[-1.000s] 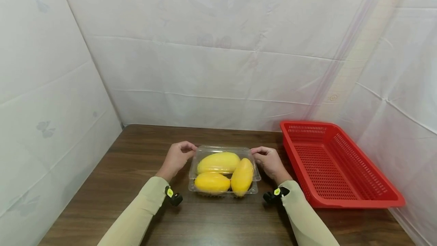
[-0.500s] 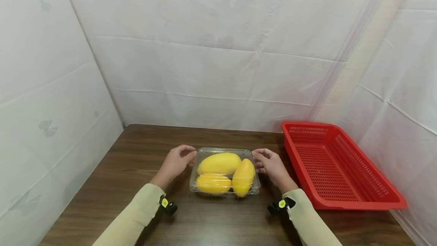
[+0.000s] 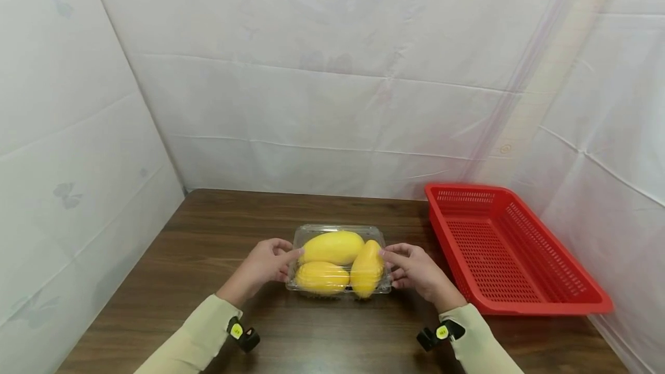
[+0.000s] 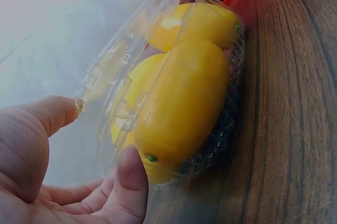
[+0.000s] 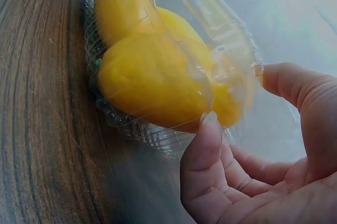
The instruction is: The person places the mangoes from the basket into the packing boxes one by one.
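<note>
A clear plastic clamshell container (image 3: pixel 343 228) lies on the table with three yellow mangoes (image 3: pixel 332 247) inside. Its lid (image 4: pixel 108 61) is over the fruit; in both wrist views a gap shows between the lid's edge and the ridged base (image 5: pixel 158 142). My left hand (image 3: pixel 267 264) is at the container's left side, thumb on the lid's edge and fingers curled lower, at the base. On the opposite side my right hand (image 3: pixel 418 273) pinches the container the same way. Some fingertips are hidden by the container in the head view.
A red perforated plastic basket (image 3: pixel 499 253) stands to the right of my right hand. The brown wooden table (image 3: pixel 332 333) meets white cloth walls (image 3: pixel 312 108) at the back and sides.
The lid has come down over the mangoes toward the front edge. Both hands have slid from the container's back corners nearer to me along its sides, thumbs now on the lid.
</note>
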The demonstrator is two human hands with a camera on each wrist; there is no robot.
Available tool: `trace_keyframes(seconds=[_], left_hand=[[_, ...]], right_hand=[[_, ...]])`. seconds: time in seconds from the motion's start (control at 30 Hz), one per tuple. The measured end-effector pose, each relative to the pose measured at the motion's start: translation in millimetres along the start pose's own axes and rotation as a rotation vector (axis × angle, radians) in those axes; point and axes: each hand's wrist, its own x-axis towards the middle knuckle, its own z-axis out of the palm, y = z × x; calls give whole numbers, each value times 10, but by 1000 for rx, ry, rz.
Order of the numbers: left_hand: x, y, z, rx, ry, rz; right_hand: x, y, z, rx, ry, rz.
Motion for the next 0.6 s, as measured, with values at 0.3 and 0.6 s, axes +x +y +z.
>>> trace_keyframes(seconds=[0.3, 0.6], left_hand=[[-17, -44, 23, -20, 23, 3], [-112, -58, 14, -106, -4, 5]], right_hand=[[11, 69, 29, 28, 21, -21], [-71, 109, 39, 46, 38, 3]])
